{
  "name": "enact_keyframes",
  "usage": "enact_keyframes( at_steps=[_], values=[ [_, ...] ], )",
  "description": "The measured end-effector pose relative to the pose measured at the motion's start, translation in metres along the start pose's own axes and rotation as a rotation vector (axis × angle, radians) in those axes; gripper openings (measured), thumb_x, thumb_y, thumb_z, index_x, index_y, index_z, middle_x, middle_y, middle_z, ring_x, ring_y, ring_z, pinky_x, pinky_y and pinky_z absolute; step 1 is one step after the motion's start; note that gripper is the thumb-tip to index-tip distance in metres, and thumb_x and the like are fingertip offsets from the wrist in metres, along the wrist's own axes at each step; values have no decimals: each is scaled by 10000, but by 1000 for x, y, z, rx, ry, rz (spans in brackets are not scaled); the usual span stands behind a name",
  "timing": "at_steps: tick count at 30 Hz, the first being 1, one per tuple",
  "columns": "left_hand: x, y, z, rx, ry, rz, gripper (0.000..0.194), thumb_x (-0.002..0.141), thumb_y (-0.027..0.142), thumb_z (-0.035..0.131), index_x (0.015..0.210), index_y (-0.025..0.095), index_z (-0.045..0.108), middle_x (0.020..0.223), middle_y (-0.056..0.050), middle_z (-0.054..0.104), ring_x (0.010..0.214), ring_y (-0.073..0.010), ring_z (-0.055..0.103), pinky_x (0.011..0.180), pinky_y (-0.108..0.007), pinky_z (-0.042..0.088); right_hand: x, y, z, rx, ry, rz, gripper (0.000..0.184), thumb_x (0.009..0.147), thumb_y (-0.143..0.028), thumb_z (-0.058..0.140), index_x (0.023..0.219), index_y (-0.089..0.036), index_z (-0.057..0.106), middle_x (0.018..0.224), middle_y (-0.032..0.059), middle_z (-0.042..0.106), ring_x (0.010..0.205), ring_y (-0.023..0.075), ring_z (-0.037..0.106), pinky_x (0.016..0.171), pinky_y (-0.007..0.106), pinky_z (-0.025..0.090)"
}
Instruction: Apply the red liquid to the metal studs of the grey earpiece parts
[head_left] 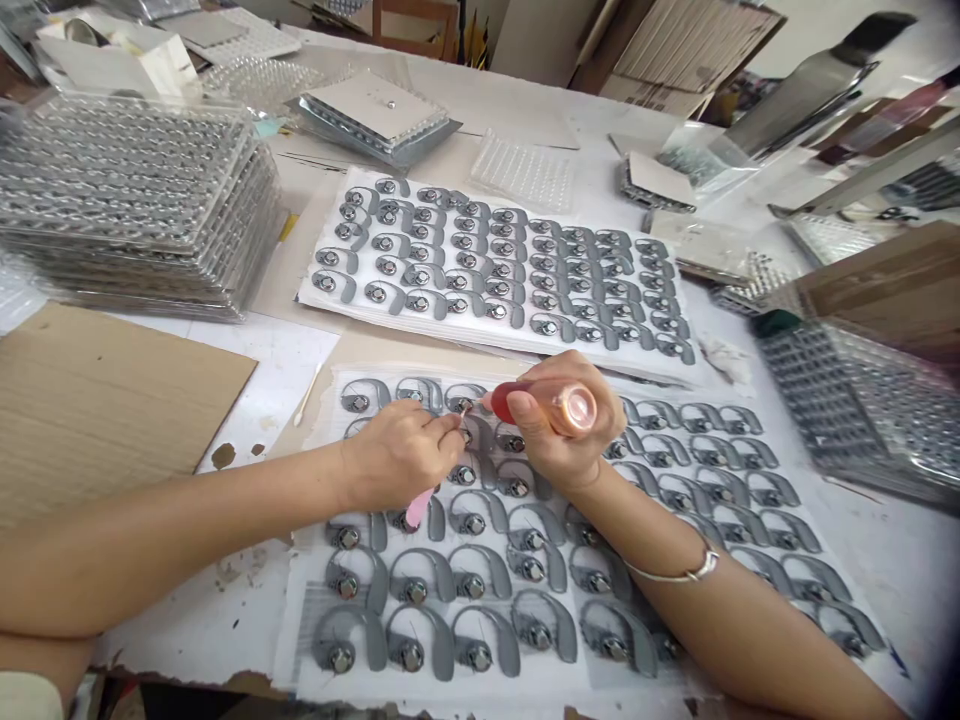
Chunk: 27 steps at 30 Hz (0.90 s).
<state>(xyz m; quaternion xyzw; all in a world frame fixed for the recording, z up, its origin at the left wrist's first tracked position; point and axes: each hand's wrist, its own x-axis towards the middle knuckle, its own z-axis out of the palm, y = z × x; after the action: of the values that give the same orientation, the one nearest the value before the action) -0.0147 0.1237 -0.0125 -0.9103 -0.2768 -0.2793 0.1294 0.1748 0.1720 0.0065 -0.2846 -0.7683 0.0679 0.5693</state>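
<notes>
Rows of grey hook-shaped parts with round metal centres lie on a white sheet (pixel 585 640) under my hands, and one of these grey parts (pixel 465 435) sits right at my fingertips. My left hand (pixel 397 455) pinches a thin tool with a pink handle (pixel 418 507), its fine tip close to that part. My right hand (pixel 562 425) grips a small translucent bottle (pixel 559 405) with a red tip (pixel 504 402), which points towards the left hand. The part's centre is partly hidden by my fingers.
A second white sheet (pixel 487 270) with similar grey parts lies beyond my hands. Stacked clear blister trays (pixel 127 200) stand at the left, more trays (pixel 847 400) at the right. A cardboard sheet (pixel 97 400) and a cotton swab (pixel 307 393) lie left.
</notes>
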Motion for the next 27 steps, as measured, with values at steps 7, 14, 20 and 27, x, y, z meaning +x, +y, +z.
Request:
enact_keyframes(
  at_steps=[7, 14, 20, 27],
  values=[
    [2, -4, -3, -116, 17, -112, 158, 871, 75, 476, 815, 120, 617, 646, -25, 669, 551, -146, 625, 509, -273, 428, -1, 1, -1, 19, -14, -5, 158, 820, -226, 689, 764, -203, 543, 649, -6, 569, 555, 147, 516, 502, 309, 440],
    [1, -9, -2, -249, -9, -212, 173, 889, 170, 488, 877, 118, 653, 655, -43, 689, 551, -164, 638, 544, -284, 431, 0, -1, -2, 37, -25, -29, 153, 814, -204, 683, 773, -199, 535, 654, -10, 554, 555, 137, 501, 506, 293, 436],
    [1, -14, -4, -403, -50, -295, 161, 900, 181, 508, 899, 140, 664, 687, -34, 710, 606, -166, 672, 582, -275, 433, 0, -1, -3, 34, -36, -33, 147, 818, -208, 678, 767, -192, 541, 648, -8, 548, 550, 137, 504, 493, 287, 431],
    [2, -18, -5, -577, -89, -455, 130, 887, 212, 566, 883, 186, 693, 819, -16, 750, 707, -186, 701, 699, -291, 487, -2, -2, -3, 60, -34, -4, 163, 807, -216, 697, 759, -190, 543, 651, -9, 551, 549, 129, 499, 495, 278, 421]
  ],
)
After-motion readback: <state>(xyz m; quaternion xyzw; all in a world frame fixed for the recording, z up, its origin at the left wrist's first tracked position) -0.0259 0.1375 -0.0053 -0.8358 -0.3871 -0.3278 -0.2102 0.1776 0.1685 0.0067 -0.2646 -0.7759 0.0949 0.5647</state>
